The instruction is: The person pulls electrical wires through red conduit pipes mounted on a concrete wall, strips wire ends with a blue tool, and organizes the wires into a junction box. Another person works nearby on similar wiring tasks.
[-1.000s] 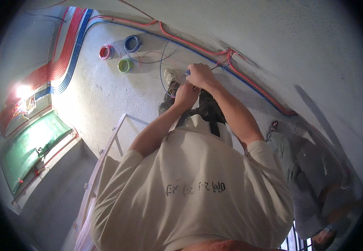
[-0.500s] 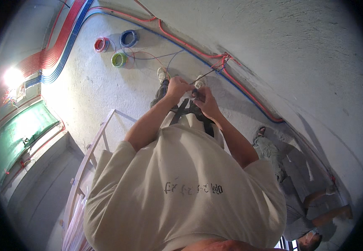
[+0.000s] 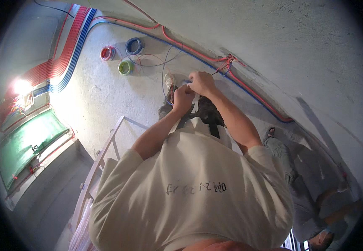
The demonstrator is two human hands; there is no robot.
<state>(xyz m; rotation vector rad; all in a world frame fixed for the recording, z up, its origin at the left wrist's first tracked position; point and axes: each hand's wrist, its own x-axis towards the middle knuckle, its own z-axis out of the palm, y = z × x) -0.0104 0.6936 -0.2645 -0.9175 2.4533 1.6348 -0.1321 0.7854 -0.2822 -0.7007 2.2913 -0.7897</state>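
Note:
My left hand (image 3: 183, 98) and my right hand (image 3: 202, 83) meet in front of my waist, both closed with fingers pinched together. Between the right hand and the wall box runs a dark, thin strand (image 3: 217, 72), which seems to pass into the right hand's grip. What the left fingers hold is hidden. A small dark bluish thing (image 3: 186, 81) shows just beyond the fingertips, too blurred to name. Close by the left hand hangs a loop of blue wire (image 3: 163, 79), leading back to the coils on the floor.
Blue (image 3: 135, 46), red (image 3: 107, 53) and green (image 3: 126, 67) wire coils lie on the floor. Red and blue conduits (image 3: 177, 44) follow the wall to a wire-filled opening (image 3: 229, 59). A wooden frame (image 3: 102, 157) stands left; another person (image 3: 292, 175) is at right.
My right hand has moved up and toward the wall opening, while my left has come down and right. The small dark item earlier between my fingers is now mostly hidden. The blue wire loop has shifted.

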